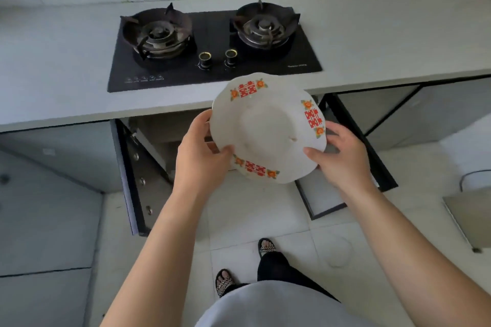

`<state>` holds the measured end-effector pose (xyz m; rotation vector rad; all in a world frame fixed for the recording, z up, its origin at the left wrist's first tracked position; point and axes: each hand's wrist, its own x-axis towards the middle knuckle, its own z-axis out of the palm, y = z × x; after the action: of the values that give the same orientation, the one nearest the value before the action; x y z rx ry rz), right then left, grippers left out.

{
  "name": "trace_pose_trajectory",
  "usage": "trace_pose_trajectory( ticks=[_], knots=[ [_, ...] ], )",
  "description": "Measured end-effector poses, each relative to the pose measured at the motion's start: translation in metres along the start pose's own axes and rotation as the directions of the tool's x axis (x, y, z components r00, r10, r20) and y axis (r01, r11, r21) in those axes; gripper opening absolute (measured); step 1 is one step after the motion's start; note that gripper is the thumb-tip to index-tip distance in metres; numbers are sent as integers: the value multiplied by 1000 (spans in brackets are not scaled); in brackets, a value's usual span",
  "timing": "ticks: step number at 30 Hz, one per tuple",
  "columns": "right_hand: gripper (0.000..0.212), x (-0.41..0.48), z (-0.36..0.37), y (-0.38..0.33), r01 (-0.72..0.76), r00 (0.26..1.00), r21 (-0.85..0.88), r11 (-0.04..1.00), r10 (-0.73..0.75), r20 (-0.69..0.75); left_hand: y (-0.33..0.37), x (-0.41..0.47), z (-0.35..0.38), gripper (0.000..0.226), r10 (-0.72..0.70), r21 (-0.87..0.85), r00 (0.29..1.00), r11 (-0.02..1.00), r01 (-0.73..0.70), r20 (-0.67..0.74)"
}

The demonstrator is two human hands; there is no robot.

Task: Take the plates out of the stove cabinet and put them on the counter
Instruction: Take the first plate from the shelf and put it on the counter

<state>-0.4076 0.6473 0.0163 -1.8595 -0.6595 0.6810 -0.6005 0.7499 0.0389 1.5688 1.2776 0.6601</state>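
A white plate (268,127) with red and orange flower marks on its rim is held in the air, tilted toward me, just in front of the counter's edge. My left hand (199,151) grips its left rim and my right hand (340,154) grips its lower right rim. Below it the stove cabinet (156,135) stands with both doors swung out. Its inside is mostly hidden behind the plate and my hands. The grey counter (372,42) runs left and right above the cabinet.
A black two-burner gas stove (212,45) is set into the counter right behind the plate. The left cabinet door (135,178) and the right cabinet door (364,141) jut out over the tiled floor. My feet in sandals stand below.
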Motion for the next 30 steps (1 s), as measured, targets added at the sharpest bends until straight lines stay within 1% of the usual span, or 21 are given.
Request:
trace_pose_trajectory(
  ticks=[2, 6, 8, 11, 14, 19, 22, 26, 30],
  knots=[
    [51, -18, -18, 6, -30, 991, 12, 999, 31, -127, 6, -1, 14, 62, 32, 18, 995, 999, -34, 94],
    [51, -51, -59, 26, -66, 947, 65, 996, 83, -312, 18, -11, 56, 61, 85, 36, 957, 994, -99, 276],
    [50, -67, -83, 36, -103, 916, 59, 993, 118, -384, 26, -21, 80, 59, 98, 43, 927, 992, -122, 362],
    [47, -90, -120, 51, -168, 860, 121, 978, 206, -466, 37, -37, 117, 60, 108, 53, 876, 987, -151, 469],
    [47, -108, -154, 64, -202, 806, 164, 965, 259, -532, 51, -54, 156, 59, 135, 50, 837, 981, -190, 531],
    [56, -120, -225, 95, -242, 701, 227, 943, 331, -631, 83, -84, 237, 62, 155, 61, 773, 968, -243, 615],
    [57, -124, -281, 117, -241, 662, 243, 940, 342, -667, 106, -107, 297, 59, 166, 70, 739, 958, -277, 653],
    [58, -131, -366, 144, -227, 609, 271, 935, 353, -710, 139, -144, 380, 63, 160, 55, 687, 959, -279, 709],
    [57, -137, -437, 169, -237, 506, 286, 928, 369, -779, 170, -178, 460, 64, 208, 37, 615, 932, -361, 761]
  ],
)
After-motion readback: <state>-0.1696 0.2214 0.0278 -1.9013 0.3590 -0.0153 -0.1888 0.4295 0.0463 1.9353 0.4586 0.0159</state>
